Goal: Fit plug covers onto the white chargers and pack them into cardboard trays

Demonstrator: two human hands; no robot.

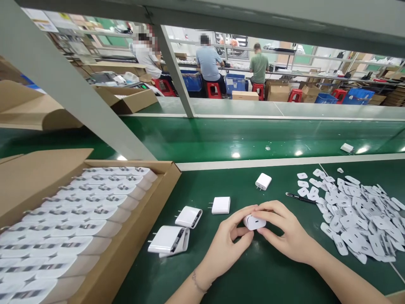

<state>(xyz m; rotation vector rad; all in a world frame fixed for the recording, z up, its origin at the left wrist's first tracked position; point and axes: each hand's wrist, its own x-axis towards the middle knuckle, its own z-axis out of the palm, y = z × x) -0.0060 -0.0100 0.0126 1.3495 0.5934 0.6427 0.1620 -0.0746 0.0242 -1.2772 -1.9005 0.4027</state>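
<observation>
Above the green bench, my left hand (225, 240) is closed around a white plug charger (248, 222). A white end plate (258, 224) with a small slot sits against the charger's end facing me; whether it is fully seated I cannot tell. My right hand (286, 230) pinches this plate at its edges, thumb below and fingers above. Left of my hands lie more white chargers (189, 216), some with dark open ends and metal prongs showing. One charger (263, 181) rests beyond my hands. To the right spreads a heap of loose white end plates (363, 219).
A cardboard box (167, 175) at left holds rows of white chargers. A black pen-like tool (300, 197) lies beside the heap. A metal frame post (79, 84) slants across the left. Another charger (347, 147) lies on the green strip behind. Several people sit at a far bench.
</observation>
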